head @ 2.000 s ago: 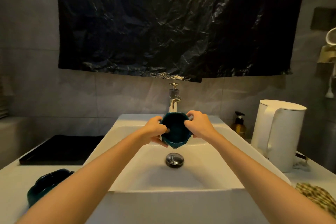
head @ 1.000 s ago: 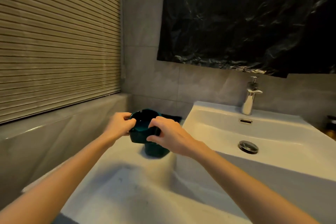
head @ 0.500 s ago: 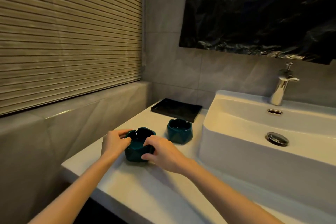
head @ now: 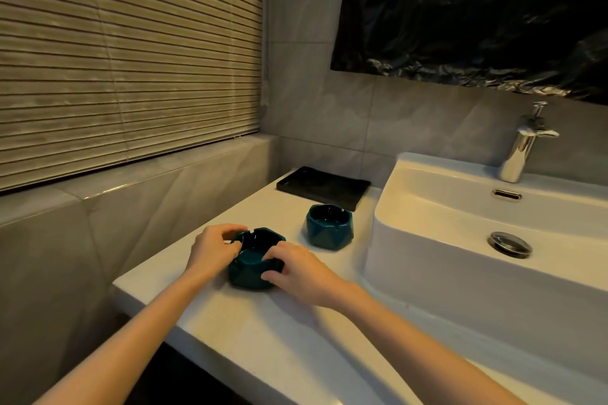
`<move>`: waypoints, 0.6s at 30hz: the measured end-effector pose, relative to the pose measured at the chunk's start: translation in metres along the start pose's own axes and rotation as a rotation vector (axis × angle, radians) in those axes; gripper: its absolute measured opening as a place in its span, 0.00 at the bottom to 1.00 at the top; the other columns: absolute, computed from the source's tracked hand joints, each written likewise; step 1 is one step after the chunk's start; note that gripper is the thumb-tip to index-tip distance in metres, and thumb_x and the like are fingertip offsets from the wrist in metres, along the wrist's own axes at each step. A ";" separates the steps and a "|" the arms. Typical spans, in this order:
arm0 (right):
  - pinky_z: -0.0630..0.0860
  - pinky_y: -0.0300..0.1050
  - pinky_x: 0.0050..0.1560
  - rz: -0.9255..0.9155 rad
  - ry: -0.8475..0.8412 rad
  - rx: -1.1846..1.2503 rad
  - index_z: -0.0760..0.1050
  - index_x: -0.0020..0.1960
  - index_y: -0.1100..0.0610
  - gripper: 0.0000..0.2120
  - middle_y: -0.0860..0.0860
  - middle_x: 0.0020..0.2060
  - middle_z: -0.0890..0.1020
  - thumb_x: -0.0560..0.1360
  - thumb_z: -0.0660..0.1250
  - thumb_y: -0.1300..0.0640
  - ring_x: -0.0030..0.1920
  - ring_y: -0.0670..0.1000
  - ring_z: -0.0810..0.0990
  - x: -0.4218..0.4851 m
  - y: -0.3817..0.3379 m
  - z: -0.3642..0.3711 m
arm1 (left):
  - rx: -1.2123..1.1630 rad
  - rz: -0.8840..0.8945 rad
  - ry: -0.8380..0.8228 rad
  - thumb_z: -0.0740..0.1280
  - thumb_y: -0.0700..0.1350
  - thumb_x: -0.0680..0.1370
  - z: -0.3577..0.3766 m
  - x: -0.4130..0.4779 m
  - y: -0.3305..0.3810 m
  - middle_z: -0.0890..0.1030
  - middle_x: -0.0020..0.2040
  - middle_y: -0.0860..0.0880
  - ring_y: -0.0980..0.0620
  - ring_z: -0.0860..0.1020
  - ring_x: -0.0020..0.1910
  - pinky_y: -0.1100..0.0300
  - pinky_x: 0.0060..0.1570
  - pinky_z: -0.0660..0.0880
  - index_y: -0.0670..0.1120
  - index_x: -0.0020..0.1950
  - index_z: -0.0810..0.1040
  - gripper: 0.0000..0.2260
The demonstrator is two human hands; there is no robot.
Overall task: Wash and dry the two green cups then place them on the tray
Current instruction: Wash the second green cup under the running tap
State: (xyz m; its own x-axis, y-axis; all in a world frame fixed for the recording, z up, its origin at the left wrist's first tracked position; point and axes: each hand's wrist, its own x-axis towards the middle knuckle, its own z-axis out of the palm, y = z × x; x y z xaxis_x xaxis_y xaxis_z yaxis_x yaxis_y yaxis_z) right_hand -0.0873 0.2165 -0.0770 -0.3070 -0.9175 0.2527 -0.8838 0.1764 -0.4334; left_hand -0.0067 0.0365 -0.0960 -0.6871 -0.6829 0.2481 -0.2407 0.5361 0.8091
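A white counter (head: 230, 322) runs below closed blinds (head: 131, 59) in a dim, tiled bathroom, with the sink (head: 427, 240) at 3 o'clock on my feed. Both green cups stand upright on that counter. The near cup (head: 252, 258) is at the centre of my view, held between 2 hands. The left hand (head: 214, 250) is on its 9 o'clock side and the right hand (head: 296, 268) on its 3 o'clock side, each with fingers curled over the rim and gripping the wall. The far cup (head: 330, 227) sits apart at 1 o'clock from it, untouched. The black tray (head: 324, 187) lies beyond at 12 o'clock, with neither cup on it yet. The cups look like glazed, faceted ceramic. I judge them stiff, weighty for their size, easy to chip and slick if wet. The notched rim offers some purchase, so I would take hold of 2 opposite walls and lift straight up.
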 end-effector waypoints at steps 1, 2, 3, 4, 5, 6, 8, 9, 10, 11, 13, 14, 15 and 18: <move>0.70 0.40 0.52 -0.005 -0.011 0.014 0.77 0.59 0.57 0.12 0.52 0.56 0.77 0.79 0.64 0.54 0.50 0.49 0.74 0.000 0.001 -0.003 | 0.003 0.010 0.008 0.66 0.33 0.70 0.000 -0.001 0.001 0.84 0.50 0.52 0.53 0.81 0.50 0.50 0.57 0.76 0.52 0.53 0.83 0.18; 0.70 0.38 0.53 -0.008 -0.001 0.037 0.77 0.60 0.57 0.13 0.52 0.56 0.77 0.79 0.63 0.54 0.52 0.49 0.75 0.001 0.003 -0.008 | 0.013 0.030 0.020 0.65 0.33 0.70 0.000 -0.002 0.004 0.84 0.50 0.52 0.53 0.81 0.48 0.51 0.56 0.77 0.52 0.52 0.83 0.18; 0.71 0.39 0.55 0.004 0.035 0.058 0.78 0.60 0.55 0.13 0.51 0.57 0.77 0.79 0.62 0.53 0.53 0.49 0.76 0.002 0.006 -0.013 | 0.034 0.055 0.037 0.65 0.33 0.71 0.000 -0.003 0.007 0.84 0.50 0.53 0.54 0.81 0.48 0.52 0.55 0.77 0.53 0.51 0.83 0.18; 0.72 0.43 0.57 0.037 0.094 0.063 0.78 0.61 0.54 0.13 0.50 0.58 0.77 0.79 0.62 0.53 0.54 0.49 0.76 0.003 0.012 -0.018 | 0.058 0.084 0.058 0.65 0.33 0.72 0.001 -0.005 0.010 0.84 0.49 0.53 0.54 0.81 0.48 0.53 0.54 0.77 0.53 0.50 0.83 0.17; 0.73 0.47 0.58 0.086 0.162 0.039 0.76 0.62 0.52 0.13 0.49 0.59 0.75 0.79 0.62 0.52 0.55 0.49 0.76 0.004 0.019 -0.023 | 0.083 0.110 0.080 0.64 0.34 0.73 0.002 -0.007 0.015 0.83 0.50 0.54 0.54 0.81 0.49 0.54 0.54 0.77 0.54 0.50 0.82 0.17; 0.73 0.51 0.59 0.143 0.215 -0.009 0.74 0.65 0.51 0.14 0.49 0.62 0.73 0.80 0.61 0.53 0.56 0.50 0.76 0.004 0.027 -0.028 | 0.110 0.134 0.097 0.63 0.35 0.74 0.003 -0.009 0.021 0.83 0.50 0.54 0.54 0.80 0.51 0.56 0.53 0.77 0.54 0.51 0.82 0.16; 0.72 0.53 0.61 0.266 0.250 -0.097 0.68 0.69 0.53 0.18 0.49 0.67 0.69 0.80 0.60 0.55 0.61 0.54 0.74 0.004 0.043 -0.036 | 0.179 0.190 0.095 0.63 0.40 0.77 0.006 -0.012 0.035 0.81 0.54 0.54 0.54 0.78 0.55 0.58 0.54 0.74 0.54 0.54 0.81 0.13; 0.73 0.53 0.61 0.326 0.230 -0.127 0.66 0.71 0.53 0.19 0.50 0.68 0.67 0.80 0.60 0.56 0.62 0.56 0.74 0.003 0.049 -0.039 | 0.224 0.224 0.073 0.63 0.43 0.77 0.009 -0.013 0.041 0.80 0.57 0.55 0.53 0.76 0.58 0.57 0.55 0.73 0.54 0.57 0.80 0.12; 0.74 0.54 0.60 0.375 0.195 -0.159 0.64 0.72 0.54 0.21 0.51 0.69 0.66 0.80 0.60 0.56 0.63 0.57 0.73 0.004 0.054 -0.041 | 0.273 0.255 0.040 0.63 0.47 0.78 0.012 -0.014 0.046 0.79 0.60 0.55 0.53 0.74 0.60 0.56 0.58 0.71 0.55 0.59 0.78 0.11; 0.76 0.54 0.58 0.413 0.155 -0.195 0.63 0.72 0.55 0.22 0.52 0.69 0.66 0.80 0.61 0.56 0.62 0.58 0.74 0.006 0.059 -0.041 | 0.320 0.274 -0.002 0.62 0.51 0.78 0.016 -0.015 0.050 0.77 0.62 0.55 0.53 0.72 0.63 0.55 0.60 0.70 0.56 0.61 0.77 0.13; 0.77 0.54 0.55 0.462 0.103 -0.252 0.63 0.72 0.56 0.21 0.54 0.66 0.69 0.80 0.61 0.56 0.61 0.58 0.75 0.012 0.063 -0.040 | 0.426 0.287 -0.070 0.60 0.58 0.77 0.024 -0.017 0.054 0.75 0.65 0.55 0.52 0.69 0.66 0.54 0.63 0.67 0.56 0.65 0.73 0.18; 0.77 0.54 0.55 0.477 0.098 -0.264 0.65 0.70 0.56 0.20 0.54 0.65 0.71 0.79 0.61 0.56 0.60 0.58 0.75 0.016 0.064 -0.039 | 0.481 0.293 -0.089 0.59 0.60 0.77 0.028 -0.018 0.054 0.74 0.66 0.56 0.52 0.68 0.67 0.54 0.64 0.66 0.57 0.67 0.71 0.20; 0.77 0.54 0.56 0.489 0.100 -0.270 0.66 0.69 0.57 0.19 0.55 0.63 0.72 0.79 0.61 0.56 0.59 0.58 0.75 0.019 0.065 -0.037 | 0.529 0.301 -0.098 0.58 0.62 0.77 0.031 -0.019 0.053 0.73 0.67 0.56 0.52 0.68 0.67 0.53 0.65 0.64 0.57 0.68 0.70 0.22; 0.77 0.53 0.55 0.501 0.078 -0.305 0.69 0.65 0.58 0.16 0.56 0.61 0.75 0.79 0.62 0.56 0.58 0.58 0.76 0.028 0.067 -0.036 | 0.579 0.308 -0.101 0.56 0.64 0.76 0.034 -0.020 0.050 0.72 0.67 0.56 0.53 0.68 0.67 0.53 0.67 0.62 0.57 0.70 0.68 0.24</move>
State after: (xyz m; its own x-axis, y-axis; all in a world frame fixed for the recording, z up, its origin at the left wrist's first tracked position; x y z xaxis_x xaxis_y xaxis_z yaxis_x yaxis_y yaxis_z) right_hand -0.1679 0.2150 -0.0682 -0.7280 -0.6692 0.1488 -0.6824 0.6865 -0.2512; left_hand -0.0283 0.0934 -0.0782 -0.8377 -0.4206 0.3484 -0.3328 0.8989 0.2851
